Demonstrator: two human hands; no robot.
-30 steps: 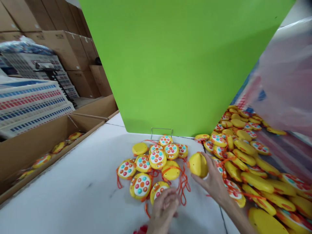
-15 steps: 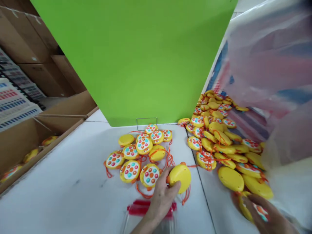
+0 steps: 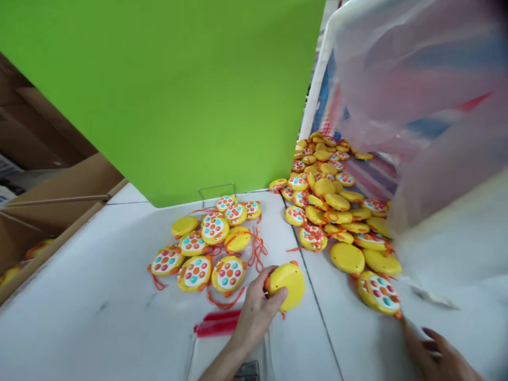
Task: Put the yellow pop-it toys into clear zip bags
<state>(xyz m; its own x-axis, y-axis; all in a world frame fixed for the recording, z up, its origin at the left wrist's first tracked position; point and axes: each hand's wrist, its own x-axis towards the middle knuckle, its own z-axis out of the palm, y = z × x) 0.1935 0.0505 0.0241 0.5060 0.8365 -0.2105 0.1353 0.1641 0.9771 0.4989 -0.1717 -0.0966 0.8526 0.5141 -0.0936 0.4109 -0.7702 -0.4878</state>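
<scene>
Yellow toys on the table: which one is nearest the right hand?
The round yellow plastic toy with coloured buttons facing up, at the pile's lower right edge, beside the right hand; others lie farther.

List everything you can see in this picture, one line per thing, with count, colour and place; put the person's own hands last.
toy pile: about ten round toys, yellow with coloured buttons, on the white table.
toy heap: dozens, yellow, right of the pile, with orange cords among them.
green board: one, behind the pile.
wire stand: one, silver, at the board's foot.
red strip: one or two, red, near the table's front.
cardboard box: one, brown, left of the table.
plastic bag: one, see-through with red and blue, upper right.
left hand: holding a yellow toy.
right hand: lower right, open, nearest a dotted toy.
</scene>
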